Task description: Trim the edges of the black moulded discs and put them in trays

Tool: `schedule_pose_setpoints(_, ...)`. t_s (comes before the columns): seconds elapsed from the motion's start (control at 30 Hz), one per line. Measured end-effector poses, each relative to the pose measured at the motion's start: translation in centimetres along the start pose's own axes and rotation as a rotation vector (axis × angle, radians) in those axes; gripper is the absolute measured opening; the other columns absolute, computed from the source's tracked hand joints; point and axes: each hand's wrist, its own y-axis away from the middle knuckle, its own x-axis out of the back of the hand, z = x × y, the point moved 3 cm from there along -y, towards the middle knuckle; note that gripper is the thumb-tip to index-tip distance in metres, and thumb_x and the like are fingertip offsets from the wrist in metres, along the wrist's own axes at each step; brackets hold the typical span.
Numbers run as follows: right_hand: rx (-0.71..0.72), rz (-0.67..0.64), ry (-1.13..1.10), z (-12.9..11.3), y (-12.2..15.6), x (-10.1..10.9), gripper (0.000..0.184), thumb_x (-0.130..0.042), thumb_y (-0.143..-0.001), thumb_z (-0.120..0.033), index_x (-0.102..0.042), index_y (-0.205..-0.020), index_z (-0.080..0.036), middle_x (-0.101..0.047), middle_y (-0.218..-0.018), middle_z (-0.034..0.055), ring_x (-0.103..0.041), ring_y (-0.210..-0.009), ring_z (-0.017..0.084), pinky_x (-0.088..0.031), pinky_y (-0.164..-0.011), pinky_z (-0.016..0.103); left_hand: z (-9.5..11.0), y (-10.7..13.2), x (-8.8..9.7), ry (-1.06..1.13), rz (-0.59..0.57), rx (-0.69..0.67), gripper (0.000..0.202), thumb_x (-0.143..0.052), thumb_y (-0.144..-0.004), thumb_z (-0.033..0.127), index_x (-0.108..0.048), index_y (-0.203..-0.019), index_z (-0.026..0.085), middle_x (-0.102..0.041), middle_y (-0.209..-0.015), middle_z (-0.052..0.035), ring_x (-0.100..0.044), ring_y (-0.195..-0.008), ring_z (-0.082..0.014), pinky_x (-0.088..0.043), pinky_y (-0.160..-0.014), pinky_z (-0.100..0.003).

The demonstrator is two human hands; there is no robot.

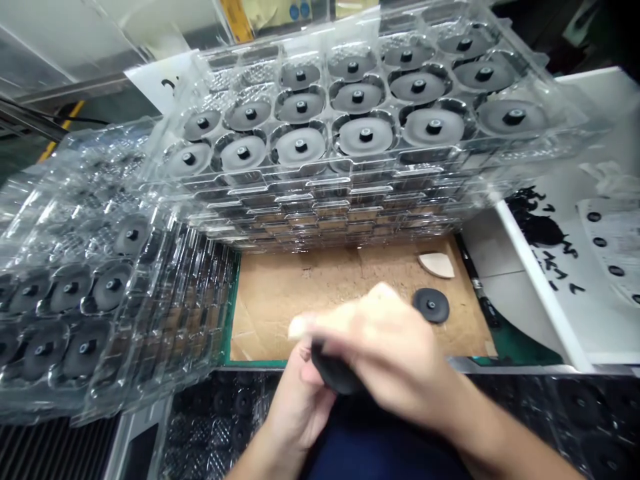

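A dark round disc is held low in front of me, tilted on edge. My left hand is closed on its left side, thumb and fingers pinching the rim. My right hand, blurred, curls over the upper right of the same disc; its fingertips are partly hidden. Another black disc with a small central hub lies flat on the brown cardboard, right of my hands. Beyond it rests a pale wedge-shaped piece.
A tall stack of clear plastic trays with hubbed discs stands ahead. More stacked trays rise at left. On the right, a white bin holds black scraps. A dark pen-like tool lies beside the cardboard.
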Motion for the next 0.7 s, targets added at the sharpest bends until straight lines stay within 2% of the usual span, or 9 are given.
schedule_pose_setpoints(0.1,-0.32,0.095,0.12,4.1,1.7,-0.8,0.025,-0.048,-0.093,-0.022,-0.064,-0.112,-0.023,-0.072,-0.103,0.0028,-0.066,-0.088,0.016,-0.042,-0.077,0.032,0.7,-0.3,0.5,0.015,-0.025,-0.033,0.065,-0.08,-0.051,0.05,-0.067,-0.108,0.021,-0.071,-0.105,-0.0074,-0.067,-0.09,-0.024,-0.052,-0.088,-0.035)
schedule_pose_setpoints(0.17,-0.455,0.019,0.079,6.0,4.0,-2.6,0.026,-0.051,-0.092,-0.026,-0.064,-0.114,-0.024,-0.072,-0.104,0.0038,-0.065,-0.09,0.017,-0.044,-0.08,0.033,1.2,-0.4,0.9,0.034,0.0,-0.063,0.066,-0.079,-0.054,0.049,-0.064,-0.112,0.023,-0.069,-0.111,-0.0079,-0.066,-0.096,-0.0243,-0.051,-0.089,-0.034)
schedule_pose_setpoints(0.27,-0.499,-0.106,-0.01,7.1,7.6,-5.5,0.022,-0.052,-0.09,-0.025,-0.07,-0.104,-0.025,-0.074,-0.087,0.0023,-0.067,-0.076,0.017,-0.048,-0.07,0.031,1.7,-0.5,1.2,0.037,0.016,-0.079,0.067,-0.079,-0.055,0.048,-0.063,-0.114,0.023,-0.068,-0.115,-0.0084,-0.063,-0.104,-0.026,-0.051,-0.088,-0.033)
schedule_pose_setpoints(0.33,-0.515,-0.115,-0.024,7.1,8.8,-6.2,0.019,-0.055,-0.088,-0.025,-0.073,-0.095,-0.024,-0.074,-0.074,0.0009,-0.067,-0.065,0.017,-0.049,-0.062,0.03,1.6,-0.6,1.1,0.027,0.011,-0.079,0.067,-0.078,-0.056,0.048,-0.062,-0.116,0.022,-0.067,-0.116,-0.0093,-0.062,-0.106,-0.0267,-0.051,-0.088,-0.033)
schedule_pose_setpoints(0.4,-0.558,-0.068,-0.027,6.7,8.5,-5.4,0.02,-0.054,-0.088,-0.028,-0.072,-0.095,-0.022,-0.074,-0.08,0.0025,-0.068,-0.07,0.018,-0.051,-0.062,0.029,1.4,-0.7,1.0,0.011,0.007,-0.083,0.067,-0.078,-0.056,0.049,-0.063,-0.116,0.021,-0.067,-0.116,-0.0101,-0.061,-0.108,-0.0266,-0.051,-0.087,-0.031)
schedule_pose_setpoints(0.5,-0.596,0.12,-0.011,4.4,5.7,-2.2,0.026,-0.05,-0.091,-0.029,-0.064,-0.112,-0.022,-0.071,-0.105,0.0052,-0.067,-0.087,0.018,-0.053,-0.068,0.028,1.0,-0.7,0.5,-0.006,-0.036,-0.096,0.063,-0.079,-0.057,0.047,-0.064,-0.113,0.022,-0.067,-0.115,-0.009,-0.061,-0.107,-0.0254,-0.051,-0.084,-0.029)
schedule_pose_setpoints(0.57,-0.442,0.292,-0.015,1.8,3.4,-0.2,0.024,-0.051,-0.091,-0.023,-0.064,-0.111,-0.023,-0.07,-0.105,0.0035,-0.065,-0.087,0.018,-0.052,-0.072,0.029,0.9,-0.6,0.2,-0.007,-0.066,-0.093,0.058,-0.078,-0.06,0.044,-0.065,-0.113,0.023,-0.069,-0.11,-0.0072,-0.062,-0.104,-0.0234,-0.051,-0.084,-0.028)
schedule_pose_setpoints(0.63,-0.248,0.176,-0.043,-0.7,1.7,0.3,0.024,-0.049,-0.091,-0.017,-0.064,-0.109,-0.02,-0.072,-0.101,0.0043,-0.065,-0.085,0.018,-0.05,-0.076,0.031,0.8,-0.4,0.2,-0.015,-0.083,-0.056,0.054,-0.076,-0.064,0.043,-0.065,-0.113,0.024,-0.07,-0.106,-0.0063,-0.064,-0.1,-0.0222,-0.052,-0.083,-0.027)
schedule_pose_setpoints(0.7,-0.18,-0.038,-0.1,-2.0,1.0,-0.2,0.023,-0.049,-0.09,-0.013,-0.065,-0.107,-0.018,-0.072,-0.096,0.0034,-0.064,-0.081,0.016,-0.049,-0.074,0.029,0.9,-0.2,0.3,-0.037,-0.077,-0.04,0.052,-0.077,-0.065,0.039,-0.065,-0.113,0.025,-0.07,-0.106,-0.0056,-0.065,-0.097,-0.0219,-0.053,-0.08,-0.027)
